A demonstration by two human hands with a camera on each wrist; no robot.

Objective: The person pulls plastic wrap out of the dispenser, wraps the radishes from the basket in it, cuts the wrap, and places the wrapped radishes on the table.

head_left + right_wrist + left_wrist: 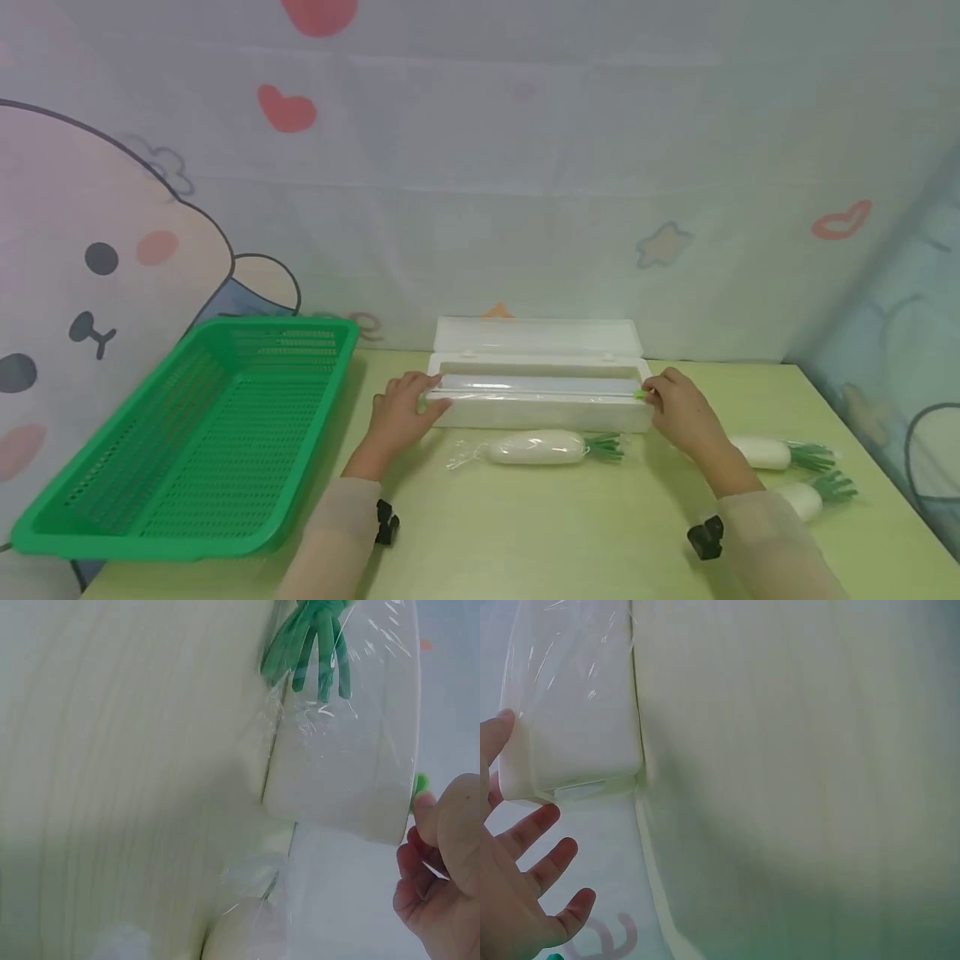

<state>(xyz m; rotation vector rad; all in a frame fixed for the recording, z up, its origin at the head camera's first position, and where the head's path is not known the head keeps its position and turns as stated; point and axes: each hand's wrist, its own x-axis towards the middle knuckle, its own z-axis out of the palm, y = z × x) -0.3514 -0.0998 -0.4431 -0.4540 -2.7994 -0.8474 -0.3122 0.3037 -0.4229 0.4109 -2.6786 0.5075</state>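
Observation:
A white cling film dispenser (540,414) stands near the back of the table, its lid (536,336) raised and a film roll (525,383) inside. At its left end rests my left hand (401,417); the left wrist view shows the thumb against the box and the other fingers spread. My right hand (681,414) is at the right end, thumb and fingers pinching the small green cutter slider (420,782). Clear film hangs over the dispenser's front. Just before it lies a white radish (536,447) in clear wrap, green stems pointing right.
Two more wrapped white radishes lie by my right forearm, one farther back (761,452) and one nearer (804,500). A large green plastic basket (300,467) occupies the table's left side. Behind the table hangs a printed cloth (525,208).

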